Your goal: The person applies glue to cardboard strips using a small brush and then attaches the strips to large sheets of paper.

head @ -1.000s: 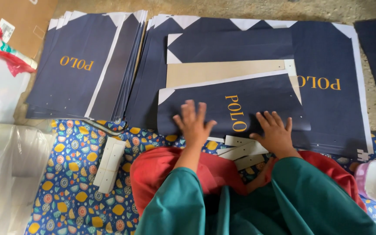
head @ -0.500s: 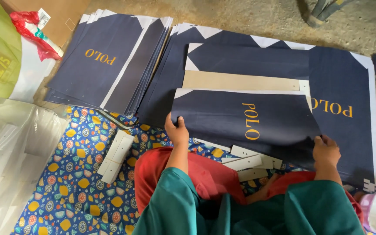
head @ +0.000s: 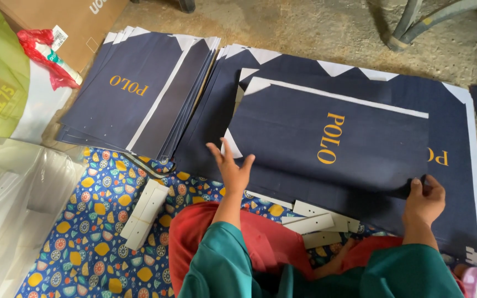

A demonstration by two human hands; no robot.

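Observation:
A navy paper sheet (head: 327, 138) with gold lettering and white edges lies folded over a wider navy sheet (head: 454, 165) in front of me. My left hand (head: 232, 165) rests with spread fingers at the folded sheet's near left corner. My right hand (head: 425, 198) pinches the sheet's near right corner. Both arms wear teal sleeves, and my lap is covered in red cloth (head: 260, 243).
A stack of the same navy sheets (head: 139, 94) lies fanned at the left. Several white card strips (head: 321, 221) sit near my knees, another bundle (head: 144, 212) on the patterned blue mat (head: 84, 248). Clear plastic bags (head: 12, 204) and brown cardboard (head: 84, 22) lie left.
The top sheet has been folded over, hiding the beige strip. My right hand slid to the near right corner; my left hand lifted slightly at the left corner.

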